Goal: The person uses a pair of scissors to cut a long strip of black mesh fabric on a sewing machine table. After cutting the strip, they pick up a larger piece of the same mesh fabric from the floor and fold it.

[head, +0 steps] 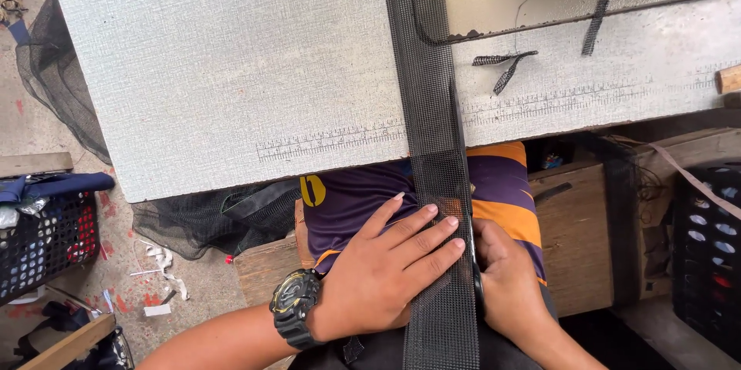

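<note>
While laundry fills the basket (46,250), the left hand (386,270) presses mesh strip (432,185).

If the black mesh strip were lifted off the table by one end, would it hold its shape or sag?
Probably sag: the black mesh strip bends over the table edge onto the lap. Likely light, being open weave. It seems apt to shift, since the left hand presses it flat.

No packages, labels, signs or screens anywhere in view.
</note>
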